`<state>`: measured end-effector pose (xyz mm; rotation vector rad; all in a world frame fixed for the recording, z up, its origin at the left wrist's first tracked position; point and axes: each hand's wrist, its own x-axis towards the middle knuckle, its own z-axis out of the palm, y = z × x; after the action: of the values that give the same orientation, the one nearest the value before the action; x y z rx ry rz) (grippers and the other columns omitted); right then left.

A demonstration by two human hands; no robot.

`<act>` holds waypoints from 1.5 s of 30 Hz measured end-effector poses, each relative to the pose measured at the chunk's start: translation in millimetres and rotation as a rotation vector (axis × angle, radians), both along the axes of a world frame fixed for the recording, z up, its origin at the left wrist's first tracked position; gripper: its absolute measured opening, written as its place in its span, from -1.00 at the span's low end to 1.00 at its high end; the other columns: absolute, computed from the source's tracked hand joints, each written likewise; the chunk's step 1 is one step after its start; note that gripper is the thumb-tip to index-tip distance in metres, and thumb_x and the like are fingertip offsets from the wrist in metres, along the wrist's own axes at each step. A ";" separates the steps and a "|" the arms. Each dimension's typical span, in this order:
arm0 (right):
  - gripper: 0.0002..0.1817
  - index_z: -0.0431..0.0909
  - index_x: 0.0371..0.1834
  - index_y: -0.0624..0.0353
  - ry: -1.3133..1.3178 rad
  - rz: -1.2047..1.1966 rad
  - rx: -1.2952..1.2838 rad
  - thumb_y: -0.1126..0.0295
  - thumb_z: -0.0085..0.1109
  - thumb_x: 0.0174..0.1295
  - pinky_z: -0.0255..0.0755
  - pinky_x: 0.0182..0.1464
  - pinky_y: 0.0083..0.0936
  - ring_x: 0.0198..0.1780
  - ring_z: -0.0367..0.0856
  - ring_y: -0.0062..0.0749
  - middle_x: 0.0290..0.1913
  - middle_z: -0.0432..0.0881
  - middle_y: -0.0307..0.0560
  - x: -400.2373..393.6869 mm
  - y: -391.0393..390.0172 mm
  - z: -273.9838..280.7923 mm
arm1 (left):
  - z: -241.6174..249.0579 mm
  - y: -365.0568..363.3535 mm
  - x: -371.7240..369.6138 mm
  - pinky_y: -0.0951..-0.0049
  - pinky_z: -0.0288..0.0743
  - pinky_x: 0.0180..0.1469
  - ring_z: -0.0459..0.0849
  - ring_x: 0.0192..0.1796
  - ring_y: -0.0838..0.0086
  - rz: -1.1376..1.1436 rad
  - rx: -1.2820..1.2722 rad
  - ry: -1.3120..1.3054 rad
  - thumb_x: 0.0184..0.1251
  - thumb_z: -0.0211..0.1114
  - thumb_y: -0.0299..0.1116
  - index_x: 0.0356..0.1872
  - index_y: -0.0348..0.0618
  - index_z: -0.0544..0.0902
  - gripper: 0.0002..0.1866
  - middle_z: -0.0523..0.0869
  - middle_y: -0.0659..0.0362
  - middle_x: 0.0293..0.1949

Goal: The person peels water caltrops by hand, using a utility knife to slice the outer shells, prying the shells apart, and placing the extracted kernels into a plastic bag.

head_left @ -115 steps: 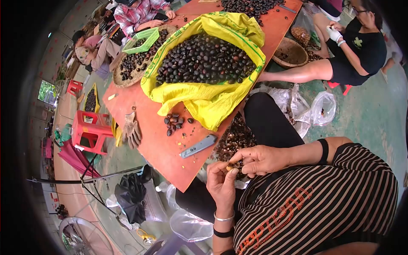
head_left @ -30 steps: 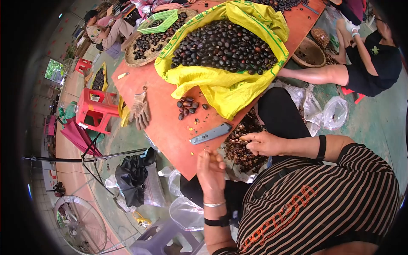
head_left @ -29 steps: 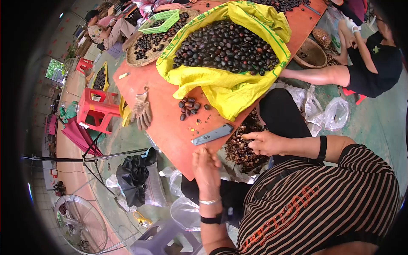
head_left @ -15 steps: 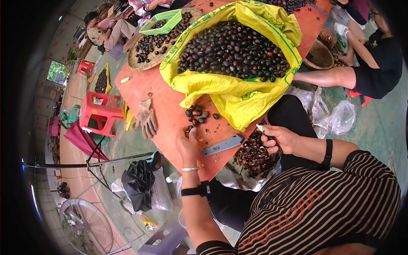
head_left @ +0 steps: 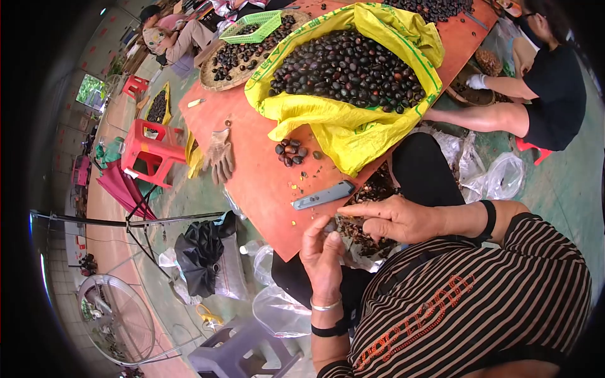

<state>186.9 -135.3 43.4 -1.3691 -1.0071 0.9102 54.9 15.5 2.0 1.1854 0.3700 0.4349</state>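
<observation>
My left hand (head_left: 322, 255) pinches a dark nut (head_left: 331, 225) between thumb and fingertips, just off the table's near edge. My right hand (head_left: 398, 218) is closed, its index finger reaching toward that nut. The small knife it gripped half a second ago is mostly hidden now by the fingers. On the orange-red table (head_left: 252, 189), a little cluster of dark nuts (head_left: 291, 152) lies beyond my hands, with a flat blue-grey bar (head_left: 323, 194) nearer. A yellow sack (head_left: 328, 135) full of dark nuts (head_left: 346, 72) stands open behind them.
A knit glove (head_left: 218, 157) lies at the table's left edge. Broken shells (head_left: 359, 234) are heaped below my right hand. A woven tray (head_left: 217, 77) bears nuts and a green basket (head_left: 252, 26). A person in black (head_left: 554, 94) sits at right; red stools (head_left: 151, 151) stand left.
My left hand has come from the nut cluster toward my body, now with a nut in its fingers. My right hand has moved left and slightly down to meet it.
</observation>
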 end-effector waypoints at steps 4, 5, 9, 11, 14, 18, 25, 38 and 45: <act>-0.46 0.19 0.37 0.15 -0.071 0.074 -0.081 0.27 0.00 0.35 0.45 -0.14 -0.55 -0.21 0.60 -0.49 -0.21 0.61 -0.07 -16.8 -2.4 3.2 | 6.2 -16.7 -12.2 0.72 0.27 -0.48 0.41 -0.41 0.70 -0.009 0.152 -0.043 0.29 0.21 -0.47 0.12 -0.22 0.42 -0.62 0.53 0.24 -0.20; -0.46 0.19 0.36 0.16 -0.017 0.062 -0.064 0.29 0.01 0.34 0.45 -0.12 -0.54 -0.20 0.61 -0.46 -0.19 0.61 -0.05 -20.1 -3.4 5.9 | 11.8 -22.4 -13.1 0.73 0.29 -0.47 0.42 -0.40 0.71 0.028 0.086 -0.052 0.28 0.22 -0.48 0.13 -0.22 0.41 -0.61 0.53 0.24 -0.21; -0.43 0.16 0.37 0.21 -0.171 0.006 0.070 0.19 -0.02 0.37 0.41 -0.18 -0.63 -0.31 0.49 -0.63 -0.34 0.53 -0.20 -28.6 -6.4 -11.3 | 15.9 -28.6 -19.8 0.72 0.35 -0.43 0.45 -0.38 0.68 0.066 -0.109 -0.096 0.28 0.23 -0.50 0.11 -0.22 0.43 -0.63 0.54 0.23 -0.24; -0.43 0.18 0.36 0.21 -0.253 -0.022 0.115 0.18 -0.01 0.37 0.41 -0.17 -0.63 -0.30 0.48 -0.64 -0.34 0.52 -0.22 -29.8 -9.0 -13.1 | 14.3 -30.9 -21.1 0.72 0.35 -0.43 0.45 -0.37 0.67 0.049 -0.175 -0.110 0.28 0.23 -0.50 0.10 -0.21 0.43 -0.63 0.54 0.23 -0.25; -0.44 0.21 0.35 0.20 -0.172 -0.015 0.114 0.17 0.00 0.36 0.39 -0.16 -0.65 -0.29 0.46 -0.67 -0.34 0.52 -0.24 -30.5 -11.2 -8.2 | 13.0 -33.2 -22.7 0.71 0.36 -0.43 0.44 -0.40 0.67 0.064 -0.218 -0.118 0.28 0.24 -0.49 0.06 -0.22 0.45 -0.66 0.53 0.24 -0.27; -0.49 0.26 0.33 0.14 0.120 0.044 -0.069 0.24 0.03 0.35 0.39 -0.22 -0.62 -0.33 0.41 -0.65 -0.37 0.50 -0.27 -30.9 -13.3 -2.4 | 14.2 -34.8 -24.2 0.69 0.35 -0.42 0.42 -0.40 0.65 0.047 -0.124 -0.153 0.28 0.24 -0.47 0.04 -0.25 0.45 -0.68 0.51 0.25 -0.29; -0.47 0.14 0.39 0.14 0.062 0.055 0.031 0.27 -0.06 0.40 0.32 -0.31 -0.71 -0.40 0.32 -0.73 -0.46 0.39 -0.36 -37.5 -15.1 6.2 | 15.7 -35.4 -27.9 0.69 0.36 -0.40 0.42 -0.39 0.66 0.071 0.050 -0.122 0.26 0.25 -0.50 0.03 -0.29 0.46 -0.67 0.44 0.23 -0.20; -0.43 0.05 0.44 0.14 0.364 0.222 -0.024 0.26 -0.11 0.42 0.28 -0.33 -0.72 -0.40 0.29 -0.75 -0.47 0.36 -0.36 -39.6 -14.0 4.2 | 4.7 -27.0 -31.8 0.75 0.34 -0.42 0.42 -0.40 0.68 0.169 0.461 -0.124 0.17 0.37 -0.43 -0.06 -0.23 0.43 -0.63 0.48 0.22 -0.21; -0.50 0.19 0.38 0.15 0.052 0.057 0.047 0.31 -0.07 0.40 0.37 -0.11 -0.67 -0.21 0.42 -0.71 -0.32 0.53 -0.29 -40.7 -10.4 -12.7 | 5.0 -28.0 -32.1 0.70 0.37 -0.20 0.46 -0.24 0.63 0.126 0.493 -0.120 0.14 0.38 -0.48 -0.11 -0.23 0.43 -0.66 0.46 0.20 -0.17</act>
<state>146.2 -145.7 30.7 -1.2762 -1.0260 0.9544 22.8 -12.5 7.0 1.6093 0.2388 0.7321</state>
